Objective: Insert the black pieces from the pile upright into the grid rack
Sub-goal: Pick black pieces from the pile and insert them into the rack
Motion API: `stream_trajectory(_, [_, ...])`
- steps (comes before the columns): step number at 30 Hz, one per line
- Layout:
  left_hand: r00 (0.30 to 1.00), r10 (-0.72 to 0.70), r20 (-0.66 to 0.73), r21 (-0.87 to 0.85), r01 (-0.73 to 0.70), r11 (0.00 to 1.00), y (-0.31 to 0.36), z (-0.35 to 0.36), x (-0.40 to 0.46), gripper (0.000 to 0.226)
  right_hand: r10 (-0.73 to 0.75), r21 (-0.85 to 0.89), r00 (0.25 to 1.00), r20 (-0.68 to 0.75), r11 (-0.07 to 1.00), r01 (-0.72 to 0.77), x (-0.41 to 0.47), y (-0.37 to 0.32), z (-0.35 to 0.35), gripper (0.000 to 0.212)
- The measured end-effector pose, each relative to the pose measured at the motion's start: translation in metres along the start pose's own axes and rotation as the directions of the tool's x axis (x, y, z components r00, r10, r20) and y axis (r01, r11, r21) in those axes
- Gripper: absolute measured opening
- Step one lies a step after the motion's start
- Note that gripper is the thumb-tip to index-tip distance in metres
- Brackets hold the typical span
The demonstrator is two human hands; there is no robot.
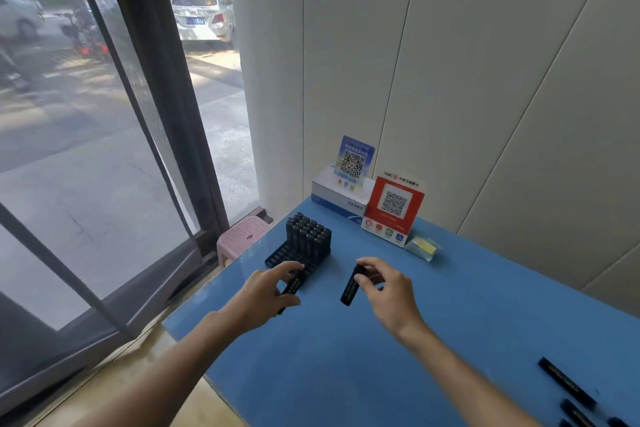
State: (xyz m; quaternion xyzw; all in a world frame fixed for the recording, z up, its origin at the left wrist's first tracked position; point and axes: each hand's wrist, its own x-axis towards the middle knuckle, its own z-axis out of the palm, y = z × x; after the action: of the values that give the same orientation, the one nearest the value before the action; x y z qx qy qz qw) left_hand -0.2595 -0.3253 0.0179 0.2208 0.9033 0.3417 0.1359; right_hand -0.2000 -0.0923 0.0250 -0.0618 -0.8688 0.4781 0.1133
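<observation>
A: Both hands loaded. Left hand has its fingers pinched round a black piece, right over the near end of the grid rack. Right hand grips a second black piece, tilted, held above the blue worktop just right of the rack.

B: Risk?

A: Left piece goes in slanted, I'd judge; it could jam on a cell wall or knock the standing ones. The rack sits near the worktop's far-left edge (pink stool below), so a hard push could slide it off.

B: Rack contents?

A: Far rows filled with upright pieces, packed touching. Near rows look open; exact count unclear.

B: Supply?

A: Loose pile lies at the near-right corner, well apart from the rack.
</observation>
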Motion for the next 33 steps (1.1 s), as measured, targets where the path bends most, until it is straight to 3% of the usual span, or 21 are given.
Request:
stream_trajectory(7, [0.995,0.053,0.087,-0.031,-0.051,0.998,-0.041,-0.024,0.053,0.058,0.064,0.014,0.995,-0.074,0.998,-0.063,0.038,-0.005,0.032,0.02])
stream_trajectory(13, [0.977,0.17,0.128,0.032,-0.176,0.984,-0.081,-0.057,0.1,0.05,0.135,0.006,0.972,-0.194,0.991,-0.136,0.063,-0.021,0.079,0.018])
stream_trajectory(22, [0.929,0.255,0.267,-0.117,-0.232,0.966,-0.107,-0.093,0.137,0.05,0.17,-0.037,0.929,-0.329,0.981,-0.193,0.076,-0.051,0.129,0.019])
stream_trajectory(33, [0.88,0.394,0.263,-0.183,-0.356,0.916,-0.117,-0.088,0.155,0.042,0.195,-0.071,0.905,-0.379,0.969,-0.238,0.076,-0.059,0.14,0.018])
